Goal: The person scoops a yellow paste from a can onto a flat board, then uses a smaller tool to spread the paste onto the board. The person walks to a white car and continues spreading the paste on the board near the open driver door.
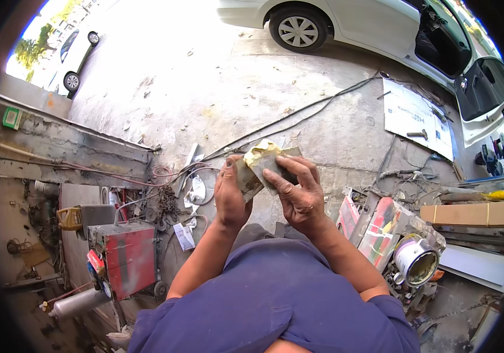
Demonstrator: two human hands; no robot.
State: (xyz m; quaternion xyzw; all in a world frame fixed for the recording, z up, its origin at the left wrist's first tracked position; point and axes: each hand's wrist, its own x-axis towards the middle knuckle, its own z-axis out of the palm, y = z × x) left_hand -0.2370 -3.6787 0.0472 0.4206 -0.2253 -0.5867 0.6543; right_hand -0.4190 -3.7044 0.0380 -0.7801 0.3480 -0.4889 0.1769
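In front of my chest, my left hand (229,197) is closed round a flat, stained plate (248,181), its thumb pointing up along the side. A grey, flat putty spreader (268,170) is pinched in my right hand (300,191), with the fingers laid across its face. Both flat pieces meet between the hands. A lump of pale yellow putty (262,152) clings to their upper edges. My fingers cover part of both pieces.
A white car (370,26) stands ahead with a door open. Hoses (299,112) cross the concrete floor. A red machine on wheels (131,259) is at left. At right are a white can (417,262), a cardboard box (470,213) and a white sheet with a hammer (418,135).
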